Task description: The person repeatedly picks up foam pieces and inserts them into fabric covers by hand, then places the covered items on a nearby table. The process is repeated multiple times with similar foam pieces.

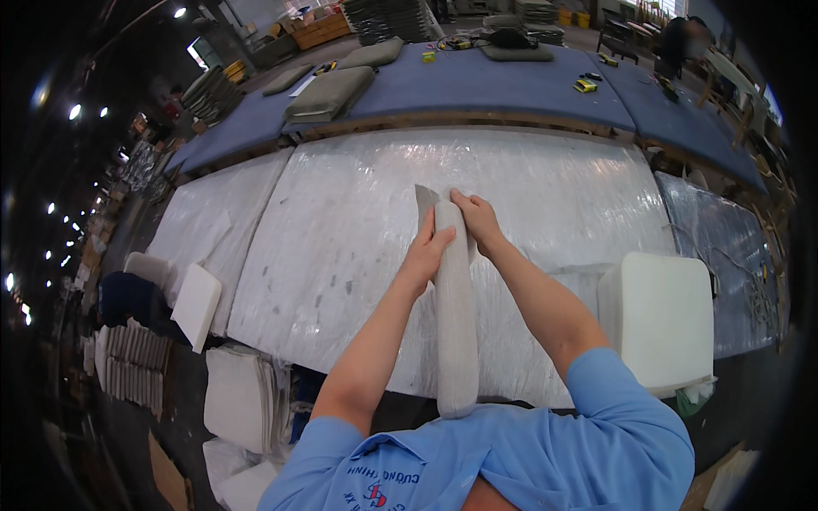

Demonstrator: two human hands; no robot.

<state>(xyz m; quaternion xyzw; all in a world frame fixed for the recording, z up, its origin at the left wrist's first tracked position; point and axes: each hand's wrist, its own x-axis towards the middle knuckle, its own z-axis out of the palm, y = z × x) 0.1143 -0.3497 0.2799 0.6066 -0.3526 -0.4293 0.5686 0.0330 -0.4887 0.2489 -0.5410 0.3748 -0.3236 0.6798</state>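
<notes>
A light grey, fabric-covered seat cushion [457, 324] stands on edge in front of me, its long narrow side turned up and its near end against my shirt. My left hand [429, 249] is closed around its far left part, thumb on the upper side. On the far right corner, my right hand [477, 220] is closed with fingers and thumb on the fabric. A flat grey pointed piece [425, 201] sticks up beside the left fingertips; I cannot tell whether it is a cover flap or a separate sheet. The cushion's side faces are mostly hidden.
The worktable [341, 247] is wrapped in clear plastic. White foam pads [665, 319] are stacked at right, and more pads [239, 396] at lower left. Beyond lies a blue-topped table [477, 89] with grey-green cushions [331, 94] and small tools. A person in dark clothing [132, 298] bends at far left.
</notes>
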